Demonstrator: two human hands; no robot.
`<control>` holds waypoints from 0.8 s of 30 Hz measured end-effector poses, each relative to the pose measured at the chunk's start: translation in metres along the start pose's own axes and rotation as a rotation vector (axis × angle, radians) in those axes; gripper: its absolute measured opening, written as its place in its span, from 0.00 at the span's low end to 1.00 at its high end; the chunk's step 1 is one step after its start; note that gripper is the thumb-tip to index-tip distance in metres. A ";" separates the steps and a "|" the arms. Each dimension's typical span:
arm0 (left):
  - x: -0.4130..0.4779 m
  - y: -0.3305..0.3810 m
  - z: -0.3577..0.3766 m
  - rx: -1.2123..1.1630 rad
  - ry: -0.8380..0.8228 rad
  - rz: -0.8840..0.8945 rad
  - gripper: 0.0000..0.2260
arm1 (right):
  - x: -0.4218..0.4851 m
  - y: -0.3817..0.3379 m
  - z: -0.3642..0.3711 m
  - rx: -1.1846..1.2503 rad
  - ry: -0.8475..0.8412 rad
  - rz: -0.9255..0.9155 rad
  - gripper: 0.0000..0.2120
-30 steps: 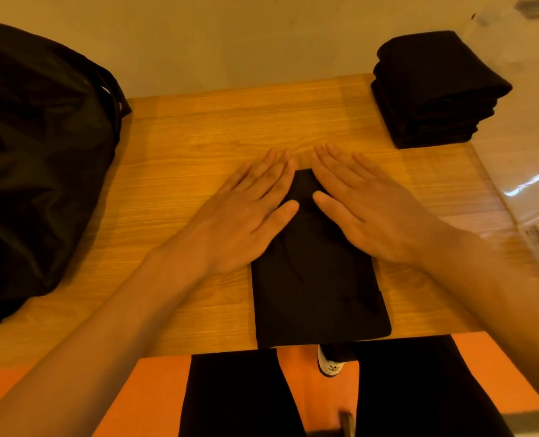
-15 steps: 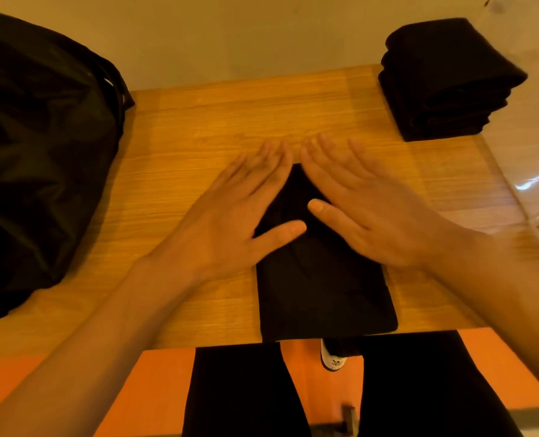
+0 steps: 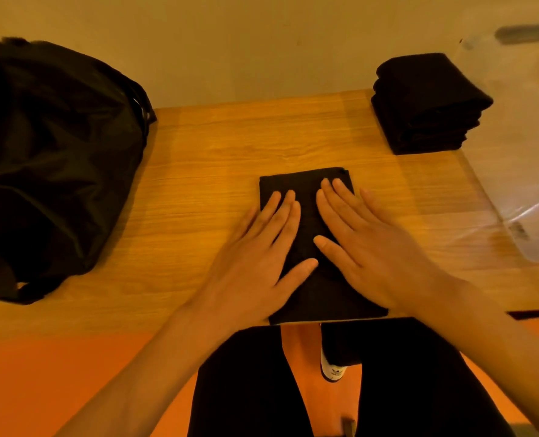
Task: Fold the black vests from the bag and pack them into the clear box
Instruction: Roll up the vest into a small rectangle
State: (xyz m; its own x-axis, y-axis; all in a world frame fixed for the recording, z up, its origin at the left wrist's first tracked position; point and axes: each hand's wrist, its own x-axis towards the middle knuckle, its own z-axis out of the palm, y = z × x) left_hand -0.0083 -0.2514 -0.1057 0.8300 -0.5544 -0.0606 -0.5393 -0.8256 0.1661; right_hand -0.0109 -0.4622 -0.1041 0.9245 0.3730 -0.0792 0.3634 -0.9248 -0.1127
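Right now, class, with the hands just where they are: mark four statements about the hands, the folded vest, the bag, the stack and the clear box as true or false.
1. The left hand and right hand both lie flat, fingers straight, on the folded black fabric vest. True.
2. The large black fabric bag sits on the right of the wooden table. False: it sits on the left.
3. A stack of folded black vests stands at the table's far right corner. True.
4. The right hand grips the clear plastic box. False: it rests on the vest, and the box lies apart at the right edge.
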 end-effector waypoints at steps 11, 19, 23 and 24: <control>-0.042 -0.004 -0.005 -0.053 0.193 0.364 0.37 | -0.055 0.022 -0.003 0.114 0.196 -0.284 0.31; -0.070 -0.005 0.028 0.107 0.282 0.341 0.25 | -0.088 0.022 0.031 0.000 0.376 -0.305 0.26; -0.078 -0.003 0.031 0.077 0.444 0.325 0.18 | -0.095 0.017 0.039 0.093 0.520 -0.265 0.21; -0.080 -0.001 0.032 0.071 0.454 0.317 0.18 | -0.095 0.015 0.040 0.113 0.542 -0.260 0.20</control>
State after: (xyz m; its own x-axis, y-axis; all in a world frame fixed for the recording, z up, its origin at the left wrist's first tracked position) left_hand -0.0784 -0.2095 -0.1329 0.5953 -0.6886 0.4141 -0.7676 -0.6397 0.0397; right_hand -0.0978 -0.5087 -0.1376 0.7449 0.4663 0.4771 0.5980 -0.7837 -0.1677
